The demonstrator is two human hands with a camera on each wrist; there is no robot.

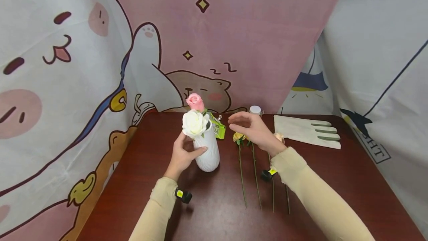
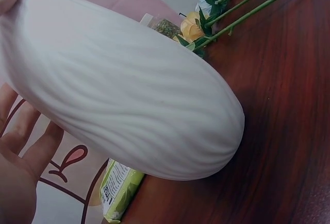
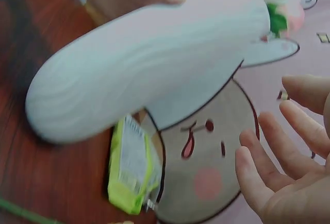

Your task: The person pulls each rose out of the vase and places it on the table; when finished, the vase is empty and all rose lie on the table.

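Note:
My left hand (image 1: 182, 155) grips a white ribbed vase (image 1: 208, 157) from its left side, the thumb across the front. In the left wrist view, several fingers lie behind the vase. From its mouth stand a white rose (image 1: 194, 123) and, behind that, a pink rose (image 1: 195, 102). Over the heads of the loose flowers, my right hand (image 1: 255, 129) hangs with loosely bent fingers, holding nothing. Beneath it a yellow rose (image 1: 239, 137) lies on the table, beside several other stems. Part of those blooms is hidden by the right hand and forearm.
A green packet (image 1: 219, 129) lies just behind the vase. At the table's back edge stands a small jar (image 1: 255, 110) with a white lid. A white glove (image 1: 297, 130) lies at the back right of the dark wooden table (image 1: 214, 211). Printed cloth hangs behind.

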